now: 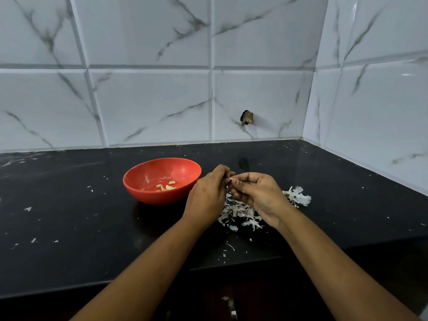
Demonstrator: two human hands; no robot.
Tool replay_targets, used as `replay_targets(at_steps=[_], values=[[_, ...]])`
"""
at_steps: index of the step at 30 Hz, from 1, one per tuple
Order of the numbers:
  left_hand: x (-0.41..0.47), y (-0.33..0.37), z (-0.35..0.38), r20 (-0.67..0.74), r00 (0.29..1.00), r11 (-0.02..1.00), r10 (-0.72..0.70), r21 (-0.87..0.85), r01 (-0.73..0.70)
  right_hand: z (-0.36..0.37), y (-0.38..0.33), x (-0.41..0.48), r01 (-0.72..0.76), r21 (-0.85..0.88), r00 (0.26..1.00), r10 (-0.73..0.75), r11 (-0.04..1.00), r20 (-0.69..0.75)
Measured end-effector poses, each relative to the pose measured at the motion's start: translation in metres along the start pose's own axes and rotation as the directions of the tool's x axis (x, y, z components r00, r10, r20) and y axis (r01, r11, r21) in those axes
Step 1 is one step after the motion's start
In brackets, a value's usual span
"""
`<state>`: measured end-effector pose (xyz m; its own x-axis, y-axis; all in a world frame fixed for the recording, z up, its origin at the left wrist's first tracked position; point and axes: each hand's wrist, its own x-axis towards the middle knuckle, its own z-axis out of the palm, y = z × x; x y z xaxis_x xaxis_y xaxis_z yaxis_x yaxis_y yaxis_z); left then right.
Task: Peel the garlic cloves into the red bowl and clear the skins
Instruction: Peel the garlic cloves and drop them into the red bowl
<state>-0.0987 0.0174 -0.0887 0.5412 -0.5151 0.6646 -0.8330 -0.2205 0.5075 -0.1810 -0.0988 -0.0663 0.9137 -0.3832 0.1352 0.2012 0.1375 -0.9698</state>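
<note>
The left hand (208, 192) and right hand (260, 193) both clamp their grip on one garlic clove (230, 180), at 3 o'clock from the red bowl (129, 181). A slip could lose it among the skins (238, 212) below.

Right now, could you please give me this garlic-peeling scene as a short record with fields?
surface: black countertop
red bowl: left of both hands, holds a few peeled cloves
left hand: fingertips pinch a garlic clove
right hand: pinches the same clove from the other side
skins: loose pile on the counter below the hands; smaller heap just right of the right hand
stage: peeling under way, skins not yet cleared
</note>
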Motion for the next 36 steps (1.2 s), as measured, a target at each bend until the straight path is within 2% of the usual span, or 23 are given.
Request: replay_targets(at_steps=[6, 10, 14, 21, 29, 36], values=[[-0.002, 0.006, 0.003, 0.042, 0.999, 0.999, 0.02, 0.047, -0.022, -0.007, -0.005, 0.004, 0.015, 0.134, 0.99, 0.003, 0.991, -0.138], [-0.002, 0.001, 0.003, 0.024, 1.0, 1.0, 0.0, 0.004, 0.0, -0.011, -0.003, 0.006, 0.004, 0.102, 0.978, 0.017, 0.995, -0.209], [0.0, 0.001, 0.002, -0.002, 0.996, 0.99, -0.095, -0.107, 0.094, -0.01, -0.001, 0.005, 0.012, -0.019, 0.984, -0.015, 1.0, -0.178], [0.002, 0.003, 0.001, -0.067, 0.986, 0.985, -0.154, -0.087, 0.148, -0.009, 0.002, 0.004, 0.044, -0.182, 0.99, -0.068, 0.982, -0.124], [0.003, 0.003, 0.002, -0.081, 0.969, 0.965, -0.233, -0.144, 0.22, -0.007, 0.003, 0.001, 0.096, -0.249, 0.99, -0.119, 0.964, -0.081], [0.0, 0.004, 0.0, -0.057, 0.986, 0.987, -0.16, -0.045, 0.157, -0.008, 0.006, 0.001, 0.172, -0.357, 0.973, -0.214, 0.918, -0.081]])
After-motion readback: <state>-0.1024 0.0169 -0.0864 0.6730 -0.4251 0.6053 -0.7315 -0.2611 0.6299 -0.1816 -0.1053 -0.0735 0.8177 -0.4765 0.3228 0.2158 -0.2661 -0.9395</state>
